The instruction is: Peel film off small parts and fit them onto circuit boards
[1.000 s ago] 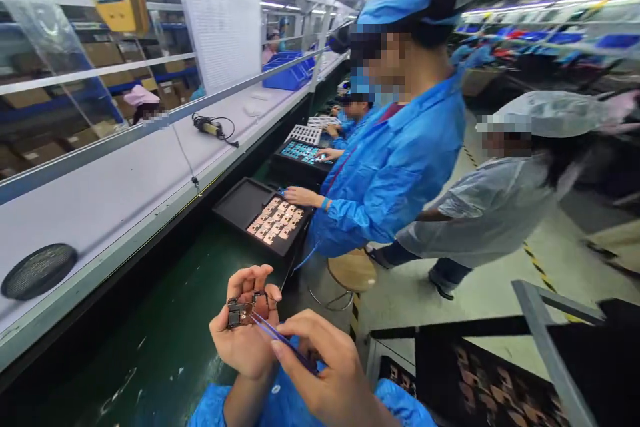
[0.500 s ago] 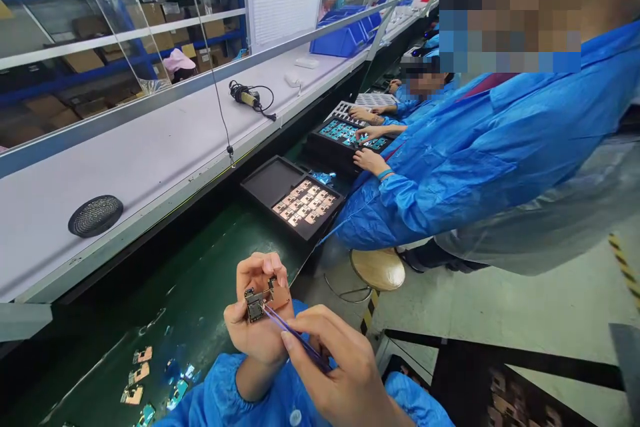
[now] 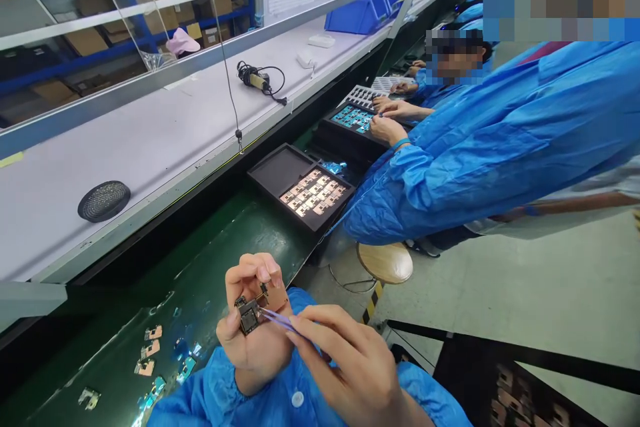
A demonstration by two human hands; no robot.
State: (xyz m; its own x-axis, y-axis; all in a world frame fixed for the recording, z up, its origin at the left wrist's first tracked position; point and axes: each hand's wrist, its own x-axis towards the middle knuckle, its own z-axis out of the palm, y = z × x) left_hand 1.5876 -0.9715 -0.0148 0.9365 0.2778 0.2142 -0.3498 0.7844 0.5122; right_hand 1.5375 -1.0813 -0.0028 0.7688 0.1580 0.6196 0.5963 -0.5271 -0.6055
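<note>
My left hand [image 3: 257, 340] is closed around a small circuit board [image 3: 249, 315], dark on one side with a copper-coloured part, its fingers curled along the edges. Purple tweezers [image 3: 280, 321] sit pinched in my right hand [image 3: 350, 360], and their tips meet the board near its middle. Whether the tips grip anything is too small to tell. On the green bench [image 3: 215, 247] to the left lie several copper-coloured boards [image 3: 150, 348] and some pieces with blue film [image 3: 186, 368].
A black tray [image 3: 285, 163] with rows of copper-coloured boards lies ahead. Beyond it a co-worker in a blue smock [image 3: 475, 140] handles boards in another tray [image 3: 353, 118]. A round mesh dish [image 3: 104, 201] and a corded tool [image 3: 257, 81] rest on the shelf. A stool [image 3: 385, 263] stands right.
The view has shifted, so the bench and shelf sit further right and slightly higher. My right hand has turned a little, with the tweezers still at the board. The co-worker's hands have moved.
</note>
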